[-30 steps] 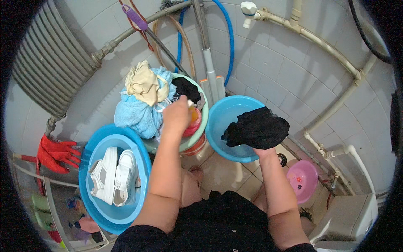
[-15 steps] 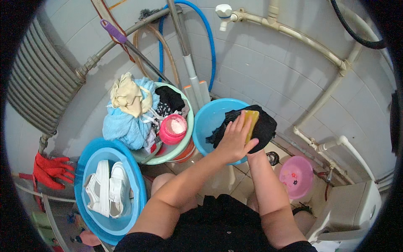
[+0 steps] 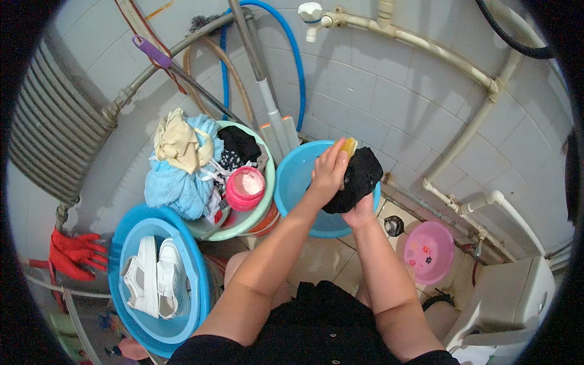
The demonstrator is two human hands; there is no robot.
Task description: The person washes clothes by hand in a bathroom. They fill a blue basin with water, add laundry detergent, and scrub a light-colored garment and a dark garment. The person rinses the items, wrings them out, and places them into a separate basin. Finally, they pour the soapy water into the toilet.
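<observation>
A bunched black cloth (image 3: 363, 173) hangs over the blue basin (image 3: 291, 204). Beneath it, my right hand (image 3: 359, 213) is closed on its lower edge, with the fingers mostly hidden by the fabric. My left hand (image 3: 329, 170) grips a yellow bar of soap (image 3: 349, 146) on the cloth's upper left side. Only one end of the bar shows past the fingers. Most of the basin's inside to the left is visible, light blue.
Left of the basin, a pale green tub (image 3: 271, 182) holds heaped clothes (image 3: 176, 188) and an open pink jar (image 3: 244, 190) of white powder. White shoes (image 3: 143, 277) lie in nested blue basins (image 3: 115, 252). A pink basin (image 3: 443, 258) sits right, near the toilet (image 3: 505, 298).
My left hand has tilted up and slid left with the soap, which now shows less. The black cloth is gathered tighter, and my right hand shows more underneath. The view has shifted slightly.
</observation>
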